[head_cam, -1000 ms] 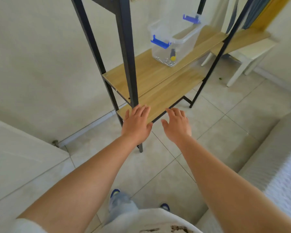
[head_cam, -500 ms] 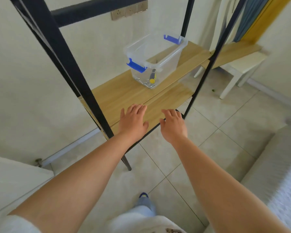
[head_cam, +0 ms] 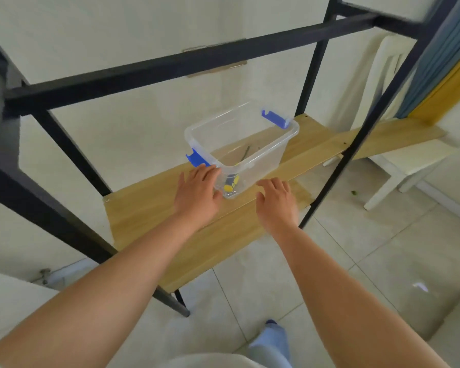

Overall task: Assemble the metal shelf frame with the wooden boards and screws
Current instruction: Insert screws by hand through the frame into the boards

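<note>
The black metal shelf frame [head_cam: 154, 73] stands against the wall with a wooden board [head_cam: 141, 208] on a low level and another board [head_cam: 210, 243] just below and in front of it. On the upper board sits a clear plastic box [head_cam: 239, 144] with blue handles, holding a yellow-handled screwdriver [head_cam: 230, 183] and some small metal parts. My left hand [head_cam: 197, 192] reaches over the board with straight fingers, its fingertips at the box's near left corner. My right hand [head_cam: 276, 201] hovers open over the board edge, just right of the box.
A longer wooden board [head_cam: 398, 136] lies across a white chair [head_cam: 409, 166] at the right. A blue and yellow curtain [head_cam: 452, 62] hangs at top right. A white surface [head_cam: 8, 301] is at lower left, tiled floor [head_cam: 369, 261] beneath.
Both hands have moved forward from the lower board's front edge up to the clear box. My view has come closer and lower, through the frame.
</note>
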